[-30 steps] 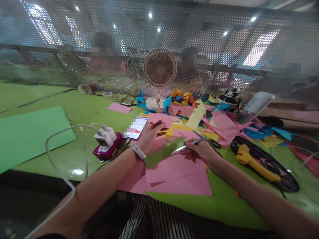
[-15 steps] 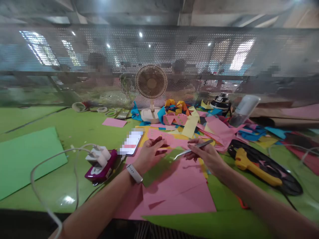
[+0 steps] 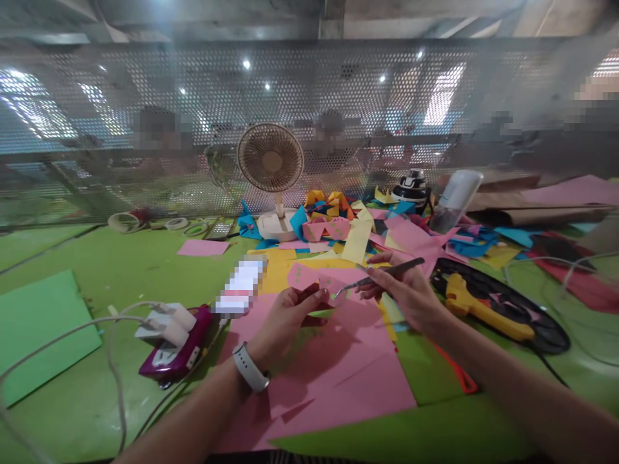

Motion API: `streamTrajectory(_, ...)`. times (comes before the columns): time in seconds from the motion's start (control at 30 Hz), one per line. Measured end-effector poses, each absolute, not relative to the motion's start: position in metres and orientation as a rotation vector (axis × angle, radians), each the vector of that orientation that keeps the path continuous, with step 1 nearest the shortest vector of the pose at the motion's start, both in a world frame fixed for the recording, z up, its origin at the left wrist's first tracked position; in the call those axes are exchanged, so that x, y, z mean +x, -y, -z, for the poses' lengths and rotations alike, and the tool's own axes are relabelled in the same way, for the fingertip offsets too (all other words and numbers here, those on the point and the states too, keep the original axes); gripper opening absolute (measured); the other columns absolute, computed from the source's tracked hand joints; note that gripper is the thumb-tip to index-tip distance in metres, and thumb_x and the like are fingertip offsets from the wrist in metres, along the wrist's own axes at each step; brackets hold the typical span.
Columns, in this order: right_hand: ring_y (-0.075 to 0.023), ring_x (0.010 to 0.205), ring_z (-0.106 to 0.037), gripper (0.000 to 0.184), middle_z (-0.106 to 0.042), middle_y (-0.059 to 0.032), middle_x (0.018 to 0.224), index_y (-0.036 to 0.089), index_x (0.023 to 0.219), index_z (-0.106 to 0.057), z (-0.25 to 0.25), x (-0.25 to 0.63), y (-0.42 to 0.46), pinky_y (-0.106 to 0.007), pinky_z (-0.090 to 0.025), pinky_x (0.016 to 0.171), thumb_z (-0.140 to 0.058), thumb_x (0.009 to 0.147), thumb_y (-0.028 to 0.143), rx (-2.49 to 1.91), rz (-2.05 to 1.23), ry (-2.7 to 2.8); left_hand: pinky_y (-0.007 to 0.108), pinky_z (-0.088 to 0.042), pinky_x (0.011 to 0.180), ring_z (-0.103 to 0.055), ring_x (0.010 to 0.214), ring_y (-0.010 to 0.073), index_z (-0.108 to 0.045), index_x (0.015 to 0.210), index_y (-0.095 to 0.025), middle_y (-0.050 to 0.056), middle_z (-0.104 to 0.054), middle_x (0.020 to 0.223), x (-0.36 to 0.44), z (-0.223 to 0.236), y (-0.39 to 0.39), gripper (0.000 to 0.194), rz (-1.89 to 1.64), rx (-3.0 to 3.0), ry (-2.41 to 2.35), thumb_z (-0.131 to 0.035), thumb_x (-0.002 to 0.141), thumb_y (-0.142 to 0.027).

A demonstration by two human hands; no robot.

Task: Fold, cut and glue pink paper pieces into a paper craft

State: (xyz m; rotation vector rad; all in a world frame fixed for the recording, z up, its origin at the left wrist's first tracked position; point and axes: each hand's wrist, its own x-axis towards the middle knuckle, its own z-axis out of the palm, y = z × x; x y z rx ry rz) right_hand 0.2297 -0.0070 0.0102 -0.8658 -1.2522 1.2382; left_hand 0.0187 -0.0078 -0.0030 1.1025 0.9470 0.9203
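Observation:
My left hand [image 3: 285, 319], a white band on its wrist, is raised over the pink sheets [image 3: 338, 367] and pinches a small dark red paper piece [image 3: 314, 295] between thumb and fingers. My right hand [image 3: 406, 290] grips metal tweezers [image 3: 382, 274] whose tip points left, close to that piece. A pink dotted paper shape [image 3: 314, 278] lies just behind the hands.
A phone [image 3: 239, 287] lies left of the hands, beside a purple power strip [image 3: 176, 351] with white plugs and cables. A small fan [image 3: 271, 167] stands at the back before a perforated metal screen. Coloured paper scraps [image 3: 387, 232] pile up right; a yellow glue gun [image 3: 478, 309] lies on a black mat. People sit behind the screen.
The green strip under my left hand is gone from sight. Both hands have lifted slightly, and the tweezers' tip has come closer to the left fingers. The view tilted up and right.

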Motion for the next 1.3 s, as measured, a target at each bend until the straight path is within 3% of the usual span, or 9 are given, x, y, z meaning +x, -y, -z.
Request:
streamTrajectory(0.2, -0.014, 0.054, -0.067, 0.026, -0.071, -0.0035, 0.064, 0.018, 0.095, -0.047, -0.011, 0.231, 0.007, -0.017, -0.046, 0.046, -0.062, 0.079, 0.031, -0.871, -1.223, 1.285, 0.026, -0.051, 0.06, -0.063, 0.072, 0.0156, -0.062, 0.084, -0.01, 0.009, -0.063, 0.093, 0.024, 0.001, 0.011, 0.027, -0.906, 1.099, -0.942, -0.064, 0.076, -0.036)
streamTrajectory(0.5, -0.0139, 0.052, -0.066, 0.025, -0.07, -0.0023, 0.062, 0.018, 0.095, -0.046, -0.012, 0.235, 0.008, -0.019, -0.047, 0.048, -0.061, 0.08, 0.031, -0.885, -1.217, 1.371, 0.027, -0.051, 0.065, -0.063, 0.075, 0.0162, -0.066, 0.082, -0.01, 0.009, -0.067, 0.085, 0.022, -0.001, 0.014, 0.024, -0.886, 1.156, -0.862, -0.065, 0.076, -0.033)
streamTrajectory(0.87, -0.0145, 0.052, -0.066, 0.025, -0.07, -0.0021, 0.063, 0.018, 0.093, -0.048, -0.011, 0.233, 0.01, -0.021, -0.046, 0.046, -0.062, 0.079, 0.033, -0.908, -1.161, 1.361, 0.026, -0.05, 0.066, -0.062, 0.066, 0.0133, -0.067, 0.074, -0.009, 0.006, -0.066, 0.074, 0.023, 0.001, 0.012, 0.022, -0.897, 1.15, -0.872, -0.071, 0.069, -0.03)
streamTrajectory(1.3, -0.0168, 0.054, -0.067, 0.028, -0.068, -0.0019, 0.063, 0.019, 0.09, -0.046, -0.008, 0.224, 0.012, -0.023, -0.048, 0.047, -0.063, 0.077, 0.036, -0.923, -1.141, 1.269, 0.026, -0.05, 0.071, -0.062, 0.071, 0.0139, -0.067, 0.073, -0.01, 0.006, -0.068, 0.076, 0.023, 0.004, 0.014, 0.021, -1.003, 1.066, -0.871, -0.071, 0.07, -0.031)
